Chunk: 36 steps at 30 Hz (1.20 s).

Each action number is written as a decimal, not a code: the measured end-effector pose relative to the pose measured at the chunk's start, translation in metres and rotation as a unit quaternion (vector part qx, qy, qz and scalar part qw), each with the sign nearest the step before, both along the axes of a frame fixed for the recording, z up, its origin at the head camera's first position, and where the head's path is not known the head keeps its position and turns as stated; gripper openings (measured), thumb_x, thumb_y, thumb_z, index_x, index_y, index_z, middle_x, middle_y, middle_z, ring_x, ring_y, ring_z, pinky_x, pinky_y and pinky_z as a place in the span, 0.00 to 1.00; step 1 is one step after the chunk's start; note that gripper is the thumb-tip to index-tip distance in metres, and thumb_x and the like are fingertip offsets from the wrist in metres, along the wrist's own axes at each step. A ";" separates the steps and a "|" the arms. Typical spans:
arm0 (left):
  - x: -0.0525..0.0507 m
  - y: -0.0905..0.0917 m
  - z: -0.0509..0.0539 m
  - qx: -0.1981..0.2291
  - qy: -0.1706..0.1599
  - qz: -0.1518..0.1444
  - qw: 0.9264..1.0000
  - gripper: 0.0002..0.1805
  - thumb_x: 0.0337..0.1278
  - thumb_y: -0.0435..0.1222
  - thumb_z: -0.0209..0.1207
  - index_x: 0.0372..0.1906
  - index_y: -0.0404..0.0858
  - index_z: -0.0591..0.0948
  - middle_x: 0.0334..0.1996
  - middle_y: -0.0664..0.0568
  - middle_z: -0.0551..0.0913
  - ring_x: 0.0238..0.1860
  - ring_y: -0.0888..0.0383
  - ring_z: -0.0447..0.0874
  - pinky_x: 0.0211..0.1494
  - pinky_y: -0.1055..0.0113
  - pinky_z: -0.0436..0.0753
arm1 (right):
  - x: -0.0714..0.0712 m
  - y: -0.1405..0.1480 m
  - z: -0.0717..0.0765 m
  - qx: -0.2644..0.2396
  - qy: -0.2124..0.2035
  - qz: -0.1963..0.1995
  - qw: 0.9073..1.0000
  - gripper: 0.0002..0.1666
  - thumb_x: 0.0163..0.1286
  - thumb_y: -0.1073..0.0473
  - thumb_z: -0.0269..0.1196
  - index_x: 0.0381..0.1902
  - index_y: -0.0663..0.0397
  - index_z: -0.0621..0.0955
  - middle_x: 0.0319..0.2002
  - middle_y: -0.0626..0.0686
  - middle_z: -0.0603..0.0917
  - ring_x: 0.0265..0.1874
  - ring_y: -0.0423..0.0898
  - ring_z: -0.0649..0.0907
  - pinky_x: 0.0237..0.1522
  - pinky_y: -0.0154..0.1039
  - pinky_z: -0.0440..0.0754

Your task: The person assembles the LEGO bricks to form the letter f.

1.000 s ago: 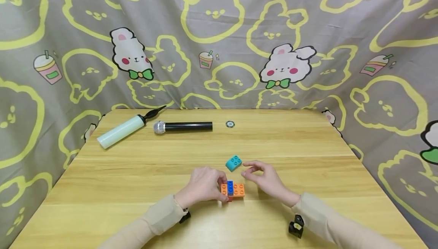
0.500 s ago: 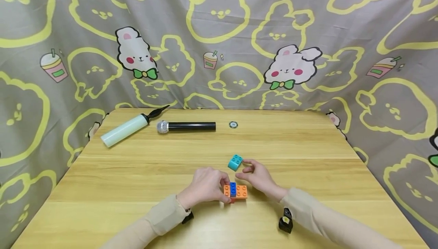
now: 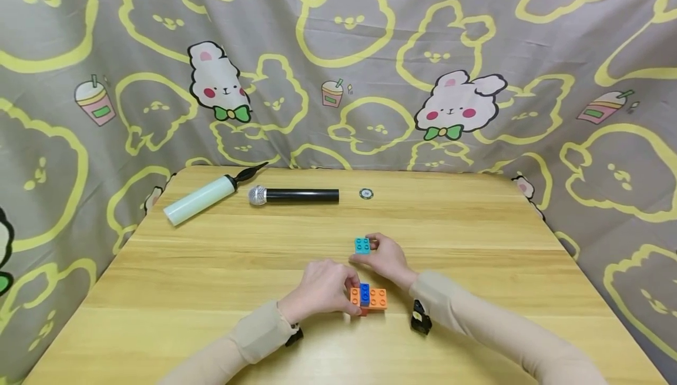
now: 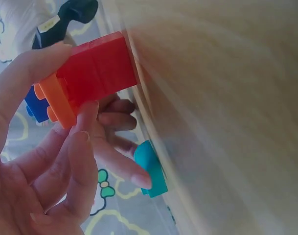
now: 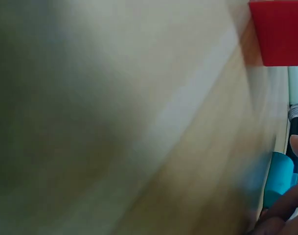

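In the head view my left hand (image 3: 321, 291) grips the left end of a brick stack, thumb in front and fingers behind. An orange brick (image 3: 378, 299) lies across it, with a small blue brick (image 3: 365, 294) on top. Red bricks (image 4: 102, 66) form the lower part, seen in the left wrist view. Behind the stack, my right hand (image 3: 386, 258) holds a teal brick (image 3: 362, 245) between thumb and fingers, studs up. Its rounded side (image 5: 278, 178) shows in the right wrist view, at the lower right beside the fingers.
At the back of the wooden table (image 3: 449, 214) lie a pale green pump (image 3: 201, 200) with a black nozzle, a black microphone (image 3: 301, 196) with a silver head, and a small round chip (image 3: 366, 193). A patterned curtain (image 3: 285, 26) hangs behind the table.
My right hand has moved left and away from me, closing around the teal brick, which has turned square to the view. The left hand keeps its grip on the stack.
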<state>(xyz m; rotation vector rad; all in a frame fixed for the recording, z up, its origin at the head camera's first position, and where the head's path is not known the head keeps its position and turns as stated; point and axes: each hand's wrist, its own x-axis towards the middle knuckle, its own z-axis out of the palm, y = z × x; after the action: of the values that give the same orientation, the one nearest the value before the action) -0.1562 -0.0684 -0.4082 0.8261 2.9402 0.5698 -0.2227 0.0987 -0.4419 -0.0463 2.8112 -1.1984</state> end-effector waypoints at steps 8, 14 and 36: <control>-0.001 0.000 0.000 0.000 0.005 -0.001 1.000 0.18 0.26 0.55 0.75 0.26 0.55 0.82 0.21 0.71 0.80 0.22 0.70 0.68 0.25 0.70 0.62 | -0.002 -0.004 0.000 0.047 0.028 0.010 0.998 0.38 0.48 0.47 0.75 0.56 0.54 0.78 0.42 0.54 0.83 0.38 0.47 0.80 0.39 0.42 0.75; -0.001 0.001 0.001 0.002 0.005 -0.003 1.000 0.17 0.27 0.55 0.75 0.25 0.55 0.82 0.21 0.70 0.79 0.21 0.70 0.67 0.24 0.70 0.62 | 0.001 0.001 0.000 0.037 0.023 0.002 0.999 0.29 0.50 0.50 0.74 0.48 0.55 0.80 0.37 0.52 0.81 0.35 0.46 0.78 0.37 0.39 0.73; -0.004 0.001 0.001 0.014 -0.021 -0.003 1.000 0.18 0.27 0.53 0.75 0.30 0.53 0.84 0.25 0.68 0.83 0.25 0.71 0.72 0.26 0.70 0.64 | 0.002 0.038 0.020 -0.039 0.006 -0.007 0.999 0.30 0.57 0.53 0.69 0.57 0.54 0.77 0.50 0.60 0.82 0.47 0.54 0.80 0.46 0.48 0.77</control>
<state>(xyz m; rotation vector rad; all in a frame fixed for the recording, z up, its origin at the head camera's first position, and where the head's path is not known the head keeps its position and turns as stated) -0.1597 -0.0674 -0.4075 0.8145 2.8981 0.6227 -0.2212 0.1362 -0.4219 -0.0378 2.7783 -1.3165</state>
